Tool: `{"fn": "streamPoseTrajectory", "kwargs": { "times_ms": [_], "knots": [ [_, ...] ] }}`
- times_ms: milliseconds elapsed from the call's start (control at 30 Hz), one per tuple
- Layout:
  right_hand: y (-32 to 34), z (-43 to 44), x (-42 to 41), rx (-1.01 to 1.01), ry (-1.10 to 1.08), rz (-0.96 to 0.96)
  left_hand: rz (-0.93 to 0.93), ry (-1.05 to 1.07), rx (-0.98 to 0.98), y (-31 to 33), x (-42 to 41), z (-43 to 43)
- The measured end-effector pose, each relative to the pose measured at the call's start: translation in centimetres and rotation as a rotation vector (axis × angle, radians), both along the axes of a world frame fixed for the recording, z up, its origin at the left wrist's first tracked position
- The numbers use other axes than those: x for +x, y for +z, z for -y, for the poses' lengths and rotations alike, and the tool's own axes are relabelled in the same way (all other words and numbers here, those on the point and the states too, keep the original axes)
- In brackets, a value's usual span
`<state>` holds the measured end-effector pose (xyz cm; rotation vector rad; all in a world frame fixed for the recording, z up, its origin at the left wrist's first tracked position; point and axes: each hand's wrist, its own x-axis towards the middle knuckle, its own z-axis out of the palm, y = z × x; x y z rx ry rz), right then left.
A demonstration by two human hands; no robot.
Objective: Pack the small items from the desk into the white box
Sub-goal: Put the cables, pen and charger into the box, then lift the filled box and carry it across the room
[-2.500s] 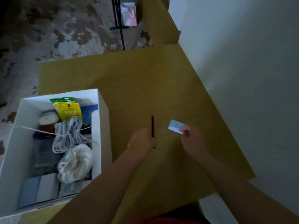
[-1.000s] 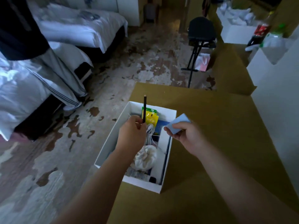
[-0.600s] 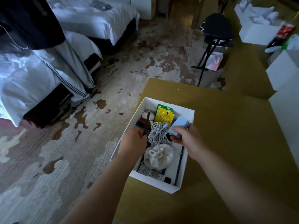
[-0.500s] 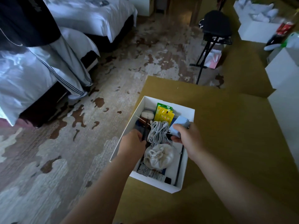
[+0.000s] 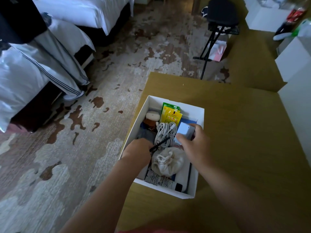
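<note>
The white box [image 5: 200, 115] stands at the left edge of the wooden desk [image 5: 244, 140]. Inside it lie a coiled white cable [image 5: 164, 132], yellow and green packets [image 5: 170, 113], a white drawstring pouch [image 5: 166, 161], a small white case [image 5: 152, 116] and a tube [image 5: 159, 179]. My left hand [image 5: 137, 148] is inside the box, shut on a thin black pencil [image 5: 160, 144] that slants across the cable. My right hand [image 5: 195, 145] is over the box's right side, shut on a pale blue card [image 5: 184, 131].
The desk runs on to the right and back, where white boxes [image 5: 292, 59] and a bottle stand. Left of the desk the floor is patterned carpet, with beds [image 5: 42, 52] beyond. A black folding stand [image 5: 217, 24] and a pink bag [image 5: 218, 50] sit behind the desk.
Both hands picked the pencil and the card off the desk, carried them left over the box and lowered them in. The pencil has tipped from upright to slanted.
</note>
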<state>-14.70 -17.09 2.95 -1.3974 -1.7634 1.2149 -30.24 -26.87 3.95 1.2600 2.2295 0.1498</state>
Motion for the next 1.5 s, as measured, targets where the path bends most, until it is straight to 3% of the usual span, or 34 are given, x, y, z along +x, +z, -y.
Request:
{"fn": "streamPoseTrajectory", "kwargs": {
  "times_ms": [167, 333, 667, 900, 1067, 1233, 1367, 1433, 1500],
  "knots": [
    [0.0, -0.8, -0.2, -0.171, -0.174, -0.287, -0.037, -0.303, 0.014, 0.3, -1.0, 0.0],
    [0.2, -1.6, 0.0, -0.243, -0.204, -0.364, -0.029, -0.533, -0.129, 0.5, 0.4, 0.9],
    [0.1, -1.9, 0.3, -0.286, -0.106, -0.287, -0.07, -0.687, -0.137, 1.0, 1.1, 0.9],
    [0.4, -1.6, 0.0, -0.251, -0.096, -0.242, 0.02, -0.59, -0.007, 0.9, 0.7, 1.9],
    [0.7, -1.5, 0.0, -0.267, -0.074, -0.18, 0.058, -0.716, -0.111, 0.8, 1.0, 2.1],
    [1.0, -1.4, 0.0, -0.223, -0.058, -0.097, 0.07, -0.504, 0.036, 1.4, 0.9, 1.4],
    [1.3, -1.5, -0.7, -0.188, 0.015, 0.15, 0.037, -0.263, 0.411, 2.7, -0.2, 0.3],
    [1.1, -1.6, -1.3, -0.176, 0.057, 0.239, -0.028, -0.141, 0.636, 3.2, -1.1, -0.3],
    [0.9, -2.0, -1.7, -0.138, 0.003, 0.257, -0.181, -0.04, 0.656, 3.2, -2.0, -1.2]
  ]
}}
